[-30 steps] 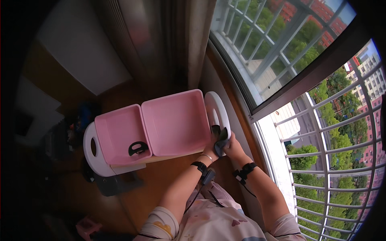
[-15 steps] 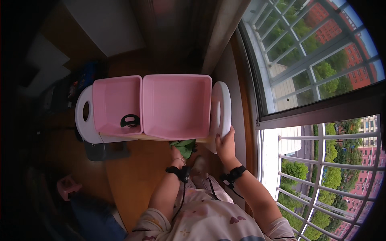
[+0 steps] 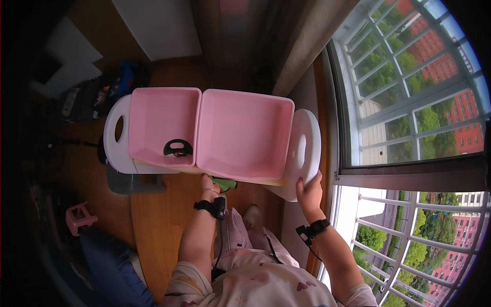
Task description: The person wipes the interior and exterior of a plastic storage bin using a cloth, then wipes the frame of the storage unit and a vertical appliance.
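A white-ended storage rack stands in front of me, with a smaller pink bin (image 3: 164, 115) on its left and a larger pink bin (image 3: 245, 135) on its right. My left hand (image 3: 210, 185) is closed on a green cloth (image 3: 223, 183) just below the near edge of the bins; its fingertips are partly hidden under that edge. My right hand (image 3: 310, 193) grips the near lower edge of the rack's rounded white end panel (image 3: 310, 146), thumb on one side and fingers round the other. In the smaller bin lies a dark handled object (image 3: 178, 147), its kind unclear.
A barred window (image 3: 409, 204) runs along my right, with its sill close to the rack. At the left are a small pink stool (image 3: 80, 219), a dark blue bundle (image 3: 115, 266) and a grey piece (image 3: 123, 182) beside the rack. A curtain (image 3: 307, 41) hangs behind.
My left hand and the green cloth have moved left along the rack's near edge, with more of the cloth hidden under it. My right hand keeps hold of the white panel.
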### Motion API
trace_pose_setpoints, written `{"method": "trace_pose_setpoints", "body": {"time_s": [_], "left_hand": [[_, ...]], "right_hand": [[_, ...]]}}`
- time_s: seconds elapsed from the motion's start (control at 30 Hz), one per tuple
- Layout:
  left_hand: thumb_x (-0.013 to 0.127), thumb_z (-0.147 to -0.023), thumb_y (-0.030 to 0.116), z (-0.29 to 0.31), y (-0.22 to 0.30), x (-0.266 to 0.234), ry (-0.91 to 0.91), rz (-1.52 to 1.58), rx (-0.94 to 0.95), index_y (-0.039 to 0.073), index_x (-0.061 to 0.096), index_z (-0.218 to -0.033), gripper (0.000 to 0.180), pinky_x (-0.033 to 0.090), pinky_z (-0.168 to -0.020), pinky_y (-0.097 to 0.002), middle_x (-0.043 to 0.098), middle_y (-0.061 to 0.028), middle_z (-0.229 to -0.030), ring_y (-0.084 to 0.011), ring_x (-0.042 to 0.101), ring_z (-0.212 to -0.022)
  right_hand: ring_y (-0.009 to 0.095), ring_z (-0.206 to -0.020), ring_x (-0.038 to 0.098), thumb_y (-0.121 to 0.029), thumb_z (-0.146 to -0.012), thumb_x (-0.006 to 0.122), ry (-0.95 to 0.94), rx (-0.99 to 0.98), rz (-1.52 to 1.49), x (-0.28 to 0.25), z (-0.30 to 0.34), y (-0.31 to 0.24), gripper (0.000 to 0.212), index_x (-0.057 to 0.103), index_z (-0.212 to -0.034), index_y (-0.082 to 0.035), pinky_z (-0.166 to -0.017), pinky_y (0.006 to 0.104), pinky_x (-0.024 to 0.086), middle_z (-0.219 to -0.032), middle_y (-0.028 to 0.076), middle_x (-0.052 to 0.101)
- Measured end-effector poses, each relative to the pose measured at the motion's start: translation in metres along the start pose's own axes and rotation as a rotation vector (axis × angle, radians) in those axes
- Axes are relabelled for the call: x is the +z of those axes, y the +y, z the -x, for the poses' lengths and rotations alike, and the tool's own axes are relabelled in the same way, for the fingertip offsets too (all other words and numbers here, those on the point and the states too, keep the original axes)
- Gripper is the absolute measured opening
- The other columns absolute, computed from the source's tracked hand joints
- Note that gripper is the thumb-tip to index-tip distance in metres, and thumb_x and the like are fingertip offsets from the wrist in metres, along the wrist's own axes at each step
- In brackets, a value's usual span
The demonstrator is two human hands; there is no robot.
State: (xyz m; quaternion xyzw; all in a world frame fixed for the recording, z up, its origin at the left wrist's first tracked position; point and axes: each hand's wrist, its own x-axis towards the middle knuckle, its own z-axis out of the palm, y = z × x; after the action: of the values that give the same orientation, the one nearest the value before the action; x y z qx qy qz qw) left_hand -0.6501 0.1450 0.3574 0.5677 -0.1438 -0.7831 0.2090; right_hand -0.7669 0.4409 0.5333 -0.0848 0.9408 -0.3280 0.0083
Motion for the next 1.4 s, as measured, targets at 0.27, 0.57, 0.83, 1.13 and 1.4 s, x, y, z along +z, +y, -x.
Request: {"method": "trace_pose_setpoints", "body": {"time_s": [0.27,0.57,0.83,1.13,1.4], "left_hand": [[0.042,-0.099,0.027,-0.009,0.052,0.004,0.078,-0.101,0.095,0.007,0.056,-0.116,0.029,0.046,-0.092,-0.0399,0.059,-0.0065,-0.114,-0.0234,0.057,-0.105],[0.047,-0.094,0.016,-0.105,0.119,0.014,-0.021,-0.479,0.113,0.004,0.057,-0.109,0.021,0.050,-0.073,-0.0429,0.060,-0.0093,-0.093,-0.0263,0.060,-0.083],[0.049,-0.090,0.016,-0.037,0.167,0.062,-0.437,-1.459,0.401,-0.002,0.054,-0.118,0.034,0.046,-0.091,-0.0428,0.061,-0.0272,-0.113,-0.0370,0.060,-0.105],[0.043,-0.094,0.005,0.096,0.312,0.226,-0.983,-0.962,0.675,0.006,0.055,-0.119,0.029,0.046,-0.085,-0.0260,0.060,-0.0060,-0.107,-0.0131,0.056,-0.095],[0.044,-0.086,-0.008,0.136,0.360,0.301,-0.983,-0.944,1.242,0.002,0.044,-0.133,0.048,0.036,-0.106,-0.0353,0.048,-0.0209,-0.135,-0.0323,0.046,-0.129]], "right_hand": [[0.045,-0.091,0.062,-0.021,-0.085,0.061,-0.075,0.114,0.011,-0.009,-0.010,-0.017,0.058,0.033,-0.132,-0.001,-0.075,0.0478,0.050,-0.101,0.029,0.062],[0.046,-0.097,0.060,-0.022,-0.085,0.062,0.027,0.073,-0.010,0.030,-0.085,-0.050,0.058,0.034,-0.132,-0.002,-0.079,0.0486,0.048,-0.106,0.029,0.062],[0.045,-0.116,0.051,-0.017,-0.086,0.062,0.122,0.310,0.177,0.031,-0.133,-0.072,0.060,0.033,-0.134,0.003,-0.097,0.0480,0.041,-0.121,0.032,0.052],[0.019,-0.067,0.061,-0.025,-0.083,0.072,-0.326,-0.271,-0.484,0.094,-0.146,-0.304,0.049,0.057,-0.123,-0.001,-0.064,0.0313,0.050,-0.076,0.012,0.064],[0.006,-0.057,0.052,-0.019,-0.087,0.069,-0.382,-0.307,-0.886,0.089,-0.217,-0.404,0.028,0.058,-0.107,-0.003,-0.050,0.0226,0.041,-0.065,0.000,0.057]]}}
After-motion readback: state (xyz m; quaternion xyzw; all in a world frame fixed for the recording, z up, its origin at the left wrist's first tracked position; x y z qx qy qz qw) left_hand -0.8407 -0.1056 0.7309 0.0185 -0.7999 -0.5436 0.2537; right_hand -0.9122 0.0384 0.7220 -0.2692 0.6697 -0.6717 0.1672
